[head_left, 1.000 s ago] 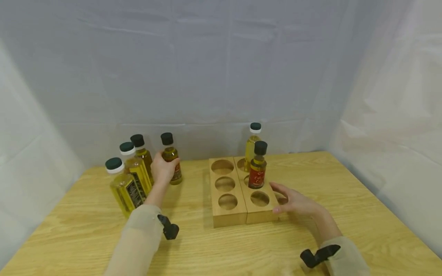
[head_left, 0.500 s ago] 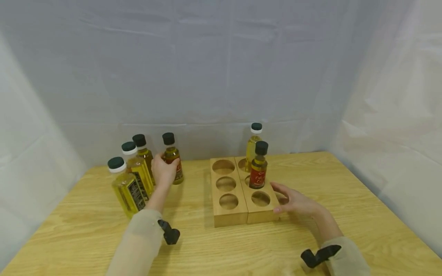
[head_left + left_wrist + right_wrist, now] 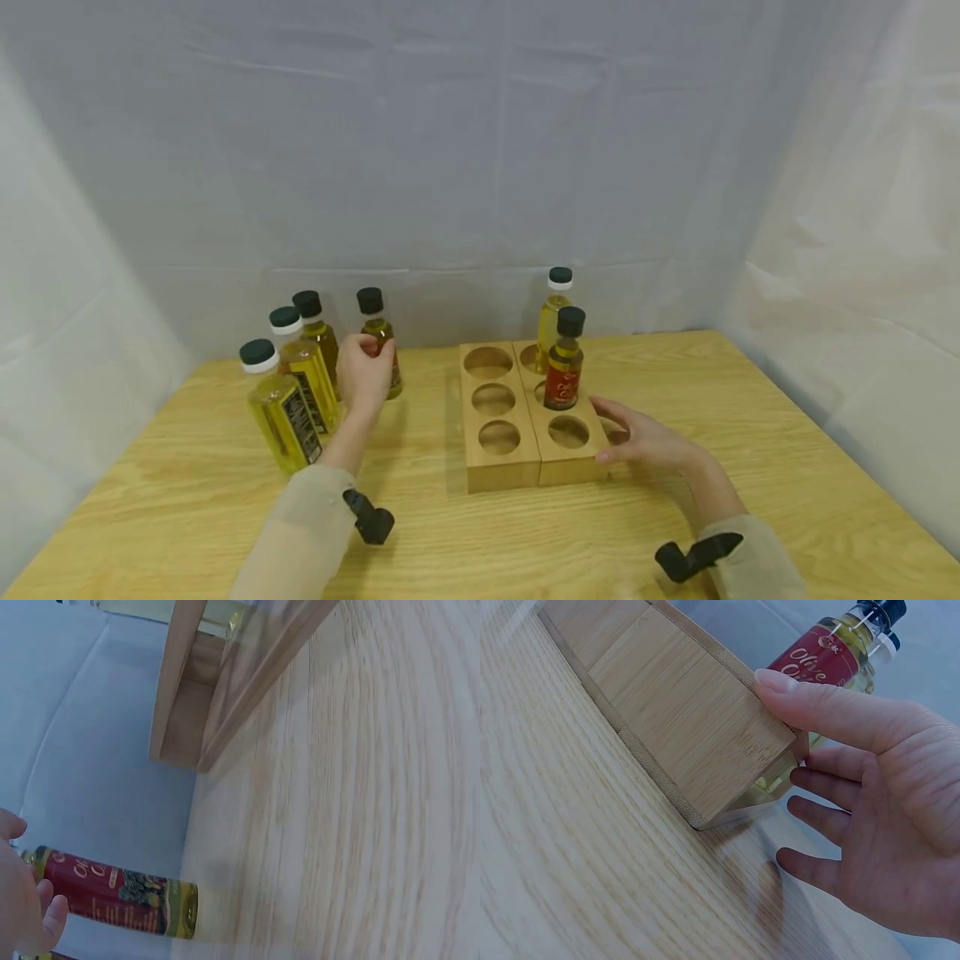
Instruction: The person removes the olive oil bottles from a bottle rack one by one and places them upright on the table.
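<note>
My left hand (image 3: 365,373) curls round a small oil bottle with a red label and black cap (image 3: 371,303), which stands on the table left of the wooden rack (image 3: 504,468). In the left wrist view my fingers (image 3: 54,913) lie against that bottle (image 3: 124,895). My right hand (image 3: 643,440) rests at the rack's front right corner with its fingers straight. Its thumb (image 3: 817,701) lies on top of the rack (image 3: 682,712). A red-label bottle (image 3: 562,372) and a taller white-collared bottle (image 3: 552,315) stand in the rack's right row.
Three more oil bottles stand at the left: a square one in front (image 3: 283,414), another behind it (image 3: 306,372), and a black-capped one (image 3: 318,332). The rack's left row of holes (image 3: 492,399) is unfilled. White sheeting surrounds the wooden table (image 3: 480,542).
My left hand has shifted slightly up and to the right on the small bottle. The right hand has stayed at the rack's corner.
</note>
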The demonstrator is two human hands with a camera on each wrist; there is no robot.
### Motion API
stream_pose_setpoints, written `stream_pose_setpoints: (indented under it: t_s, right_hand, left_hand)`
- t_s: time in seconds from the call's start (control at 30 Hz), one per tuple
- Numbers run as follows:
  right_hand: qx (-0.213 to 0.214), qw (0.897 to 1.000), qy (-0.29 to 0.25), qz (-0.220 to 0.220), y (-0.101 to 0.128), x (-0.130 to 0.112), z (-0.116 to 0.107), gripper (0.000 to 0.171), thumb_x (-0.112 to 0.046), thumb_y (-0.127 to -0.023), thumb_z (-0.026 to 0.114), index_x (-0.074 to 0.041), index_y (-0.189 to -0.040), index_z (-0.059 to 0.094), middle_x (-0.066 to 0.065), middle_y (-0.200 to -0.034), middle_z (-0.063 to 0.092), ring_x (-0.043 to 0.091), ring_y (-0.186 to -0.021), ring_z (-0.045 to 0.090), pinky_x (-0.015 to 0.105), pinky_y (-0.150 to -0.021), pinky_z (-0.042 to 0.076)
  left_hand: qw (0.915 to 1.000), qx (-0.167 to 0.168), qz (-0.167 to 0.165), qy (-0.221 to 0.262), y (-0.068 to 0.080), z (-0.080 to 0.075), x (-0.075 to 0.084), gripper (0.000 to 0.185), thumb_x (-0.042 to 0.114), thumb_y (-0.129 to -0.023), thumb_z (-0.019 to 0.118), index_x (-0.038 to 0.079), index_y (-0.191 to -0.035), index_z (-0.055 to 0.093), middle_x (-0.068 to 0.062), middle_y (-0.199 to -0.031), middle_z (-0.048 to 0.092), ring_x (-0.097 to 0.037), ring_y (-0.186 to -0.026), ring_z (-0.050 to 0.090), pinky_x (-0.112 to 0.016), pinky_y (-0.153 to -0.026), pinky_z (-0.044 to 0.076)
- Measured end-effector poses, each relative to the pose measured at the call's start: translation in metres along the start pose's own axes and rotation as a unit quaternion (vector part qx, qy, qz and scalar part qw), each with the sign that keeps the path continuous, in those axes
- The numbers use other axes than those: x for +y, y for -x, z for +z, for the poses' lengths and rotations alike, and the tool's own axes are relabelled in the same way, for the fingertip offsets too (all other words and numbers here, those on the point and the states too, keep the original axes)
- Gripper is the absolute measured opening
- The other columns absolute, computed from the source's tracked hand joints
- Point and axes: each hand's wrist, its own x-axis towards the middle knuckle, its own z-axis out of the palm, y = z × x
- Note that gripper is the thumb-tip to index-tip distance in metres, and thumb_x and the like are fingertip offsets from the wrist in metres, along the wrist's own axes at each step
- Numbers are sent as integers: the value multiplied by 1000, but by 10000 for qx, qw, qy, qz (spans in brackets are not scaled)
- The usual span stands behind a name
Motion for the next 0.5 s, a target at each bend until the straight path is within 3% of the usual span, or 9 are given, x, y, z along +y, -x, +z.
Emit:
stream_pose_setpoints:
  t_s: [0.37,0.5]
  right_hand:
    - [-45,10000,-62,2,1,0,-1,90,-17,-83,70,7,-145,9,32,-147,10,54,-127,24,59,-99,29]
    - [-38,10000,-26,-6,1,-1,0,90,-18,-83,70,7,-145,9,32,-147,11,54,-126,24,59,-99,30]
  left_hand:
    - [9975,-538,347,295,9,13,22,36,22,-85,67,-3,-109,56,-18,-102,57,-30,-95,54,-42,-82,43]
    - [9944,-929,339,366,15,15,34,40,25,-85,68,-2,-112,55,-19,-104,59,-31,-95,56,-42,-80,45]
